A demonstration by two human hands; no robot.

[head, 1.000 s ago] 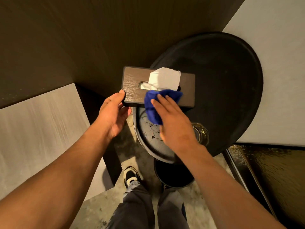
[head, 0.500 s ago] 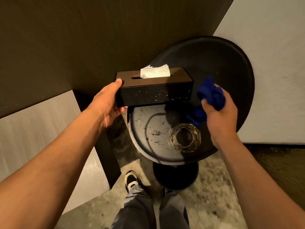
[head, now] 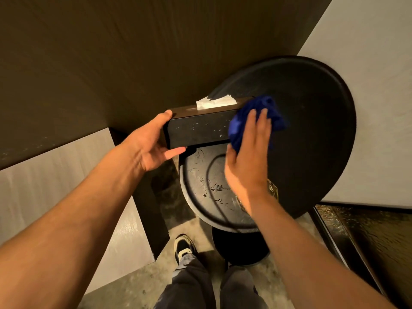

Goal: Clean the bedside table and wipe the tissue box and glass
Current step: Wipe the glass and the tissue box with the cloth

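Head view is showing us one tissue box [head: 198,128], one blue cloth [head: 256,114], one round black bedside table [head: 312,130] with a smaller lower tier [head: 200,186], and one glass [head: 273,189], which is mostly hiding behind our right wrist at about 4 o'clock from the frame's middle. We are also counting two hands, one shoe [head: 184,247] and two trouser legs at 6 o'clock.

Our left hand [head: 151,146] is clamping the box's left end, fingers on top and thumb reaching under the lower edge, so the box is hanging in the air above the lower tier. Our right hand [head: 249,157] is lying nearly flat, fingers spread, pressing the cloth against the box's right end; the cloth is bunching out beyond the fingertips at 1 o'clock.

The box is sitting between the two hands, just above the frame's centre. Its long axis is running from 9 o'clock to 3 o'clock, rising slightly toward the right. Its dark, speckled long side is facing us, and its top is facing up and away, with one white tissue [head: 215,102] poking out at 12 o'clock.
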